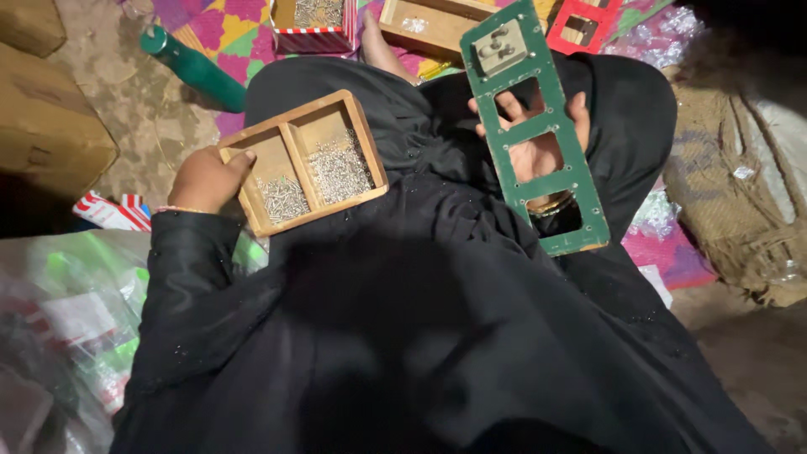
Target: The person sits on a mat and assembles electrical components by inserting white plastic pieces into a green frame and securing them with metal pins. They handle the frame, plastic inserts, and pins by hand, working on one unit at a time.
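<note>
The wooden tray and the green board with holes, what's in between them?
Only black cloth over the person's lap lies between the wooden tray and the green board, as the head view shows.

A green bottle [195, 69] lay tilted on the dirt floor [118, 92] at the mat's left edge. Up top on the patterned mat [231, 29], a red-striped box [313, 23] of small metal bits sat beside a wooden box [429, 25] and a red frame [582, 23]. Woven sacking [735, 202] was bunched at the right, clear plastic bags [67, 336] heaped lower left.
</note>
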